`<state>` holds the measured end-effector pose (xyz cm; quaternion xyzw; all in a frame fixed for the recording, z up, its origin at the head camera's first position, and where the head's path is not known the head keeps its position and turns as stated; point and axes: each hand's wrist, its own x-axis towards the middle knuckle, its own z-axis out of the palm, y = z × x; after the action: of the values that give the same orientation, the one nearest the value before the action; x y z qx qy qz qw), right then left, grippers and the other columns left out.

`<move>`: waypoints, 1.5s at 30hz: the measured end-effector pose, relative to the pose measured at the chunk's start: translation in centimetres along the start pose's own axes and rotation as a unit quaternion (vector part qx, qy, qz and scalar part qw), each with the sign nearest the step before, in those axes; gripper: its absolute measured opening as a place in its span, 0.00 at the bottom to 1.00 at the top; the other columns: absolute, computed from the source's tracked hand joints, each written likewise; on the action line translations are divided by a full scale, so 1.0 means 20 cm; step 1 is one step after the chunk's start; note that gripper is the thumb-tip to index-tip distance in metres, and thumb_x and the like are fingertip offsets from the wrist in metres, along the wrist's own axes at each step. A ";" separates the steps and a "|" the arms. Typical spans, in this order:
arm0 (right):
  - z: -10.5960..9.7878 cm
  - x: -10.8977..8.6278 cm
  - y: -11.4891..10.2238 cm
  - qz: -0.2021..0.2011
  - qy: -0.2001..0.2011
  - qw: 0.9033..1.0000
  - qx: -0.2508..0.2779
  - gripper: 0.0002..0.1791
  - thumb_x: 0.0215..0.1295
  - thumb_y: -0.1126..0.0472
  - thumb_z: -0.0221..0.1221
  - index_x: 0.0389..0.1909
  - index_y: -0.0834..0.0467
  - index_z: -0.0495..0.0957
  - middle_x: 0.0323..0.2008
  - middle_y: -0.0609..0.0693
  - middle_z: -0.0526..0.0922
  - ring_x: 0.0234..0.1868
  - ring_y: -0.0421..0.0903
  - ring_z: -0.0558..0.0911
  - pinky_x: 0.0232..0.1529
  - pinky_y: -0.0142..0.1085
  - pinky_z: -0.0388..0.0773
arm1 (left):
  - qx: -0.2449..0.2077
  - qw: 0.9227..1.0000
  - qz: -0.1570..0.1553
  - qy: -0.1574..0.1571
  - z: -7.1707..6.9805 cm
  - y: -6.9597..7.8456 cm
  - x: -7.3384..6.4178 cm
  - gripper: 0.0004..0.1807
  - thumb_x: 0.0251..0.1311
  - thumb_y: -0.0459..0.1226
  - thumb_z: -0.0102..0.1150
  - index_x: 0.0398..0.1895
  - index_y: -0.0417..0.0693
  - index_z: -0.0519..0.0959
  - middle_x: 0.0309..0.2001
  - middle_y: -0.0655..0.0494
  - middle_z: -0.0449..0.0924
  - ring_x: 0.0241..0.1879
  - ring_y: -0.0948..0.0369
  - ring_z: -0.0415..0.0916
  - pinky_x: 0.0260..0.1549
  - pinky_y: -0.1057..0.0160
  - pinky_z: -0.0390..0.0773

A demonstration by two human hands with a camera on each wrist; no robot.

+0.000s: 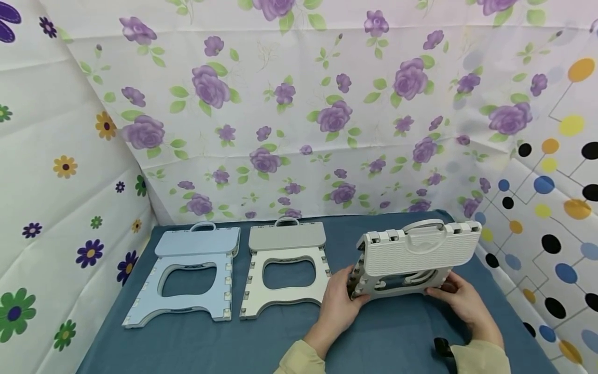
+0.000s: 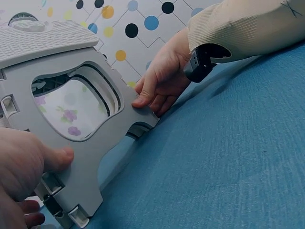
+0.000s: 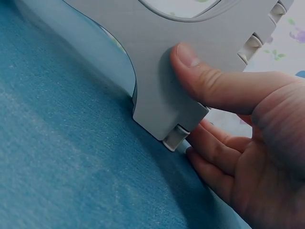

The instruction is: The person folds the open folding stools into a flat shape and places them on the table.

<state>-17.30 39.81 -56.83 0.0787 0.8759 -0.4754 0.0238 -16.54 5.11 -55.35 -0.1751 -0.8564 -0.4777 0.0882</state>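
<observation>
A grey folding step stool stands tilted at the right of the table, its top panel partly folded and its carry handle uppermost. My left hand grips the stool's left leg side, thumb on the front face and fingers behind. On the opposite side, my right hand pinches the lower right leg; the right wrist view shows its thumb flat on the leg panel and the fingers behind the edge. The lower leg corner comes down right at the blue cloth.
Two more folding stools lie flat to the left: a light blue one and a cream one with a grey top. A blue cloth covers the table. Patterned sheets hang behind and at both sides.
</observation>
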 end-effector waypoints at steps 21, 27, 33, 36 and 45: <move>0.01 -0.01 0.00 -0.039 0.010 0.999 -0.032 0.42 0.70 0.48 0.73 0.76 0.64 0.68 0.62 0.67 0.81 0.53 0.51 0.83 0.43 0.34 0.82 | -0.039 0.998 -0.015 -0.047 0.00 0.00 -0.01 0.18 0.66 0.40 0.75 0.57 0.55 0.84 0.50 0.62 0.89 0.47 0.68 0.85 0.45 0.64 0.84; 0.01 -0.02 -0.01 -0.041 -0.002 0.998 -0.048 0.38 0.72 0.47 0.71 0.72 0.65 0.72 0.59 0.64 0.82 0.51 0.50 0.81 0.44 0.35 0.80 | -0.055 0.997 -0.016 -0.045 0.00 0.00 -0.01 0.19 0.66 0.41 0.73 0.59 0.55 0.83 0.51 0.62 0.88 0.48 0.68 0.84 0.46 0.62 0.84; 0.00 -0.02 -0.02 -0.050 -0.006 0.997 -0.056 0.34 0.74 0.49 0.69 0.70 0.67 0.73 0.57 0.63 0.83 0.51 0.51 0.81 0.44 0.34 0.80 | -0.057 0.997 -0.018 -0.048 0.00 -0.01 -0.01 0.19 0.65 0.41 0.74 0.58 0.55 0.83 0.50 0.62 0.89 0.47 0.69 0.84 0.45 0.63 0.84; 0.00 -0.02 -0.02 -0.049 -0.009 0.997 -0.059 0.33 0.75 0.49 0.69 0.69 0.67 0.73 0.58 0.64 0.82 0.53 0.53 0.82 0.45 0.36 0.81 | -0.057 0.997 -0.019 -0.049 0.00 0.00 -0.01 0.19 0.65 0.41 0.74 0.58 0.54 0.84 0.50 0.61 0.89 0.46 0.69 0.84 0.44 0.63 0.83; -0.03 -0.02 -0.02 -0.056 -0.018 0.995 -0.076 0.40 0.77 0.45 0.66 0.76 0.67 0.66 0.64 0.69 0.78 0.57 0.57 0.80 0.46 0.39 0.81 | -0.075 0.995 -0.028 -0.056 0.00 0.01 -0.01 0.18 0.66 0.42 0.74 0.57 0.54 0.84 0.46 0.60 0.89 0.39 0.72 0.82 0.36 0.66 0.81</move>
<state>-16.98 40.12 -56.20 0.0195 0.9121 -0.4091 0.0186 -16.33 5.11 -55.23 -0.1833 -0.8263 -0.5324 0.0137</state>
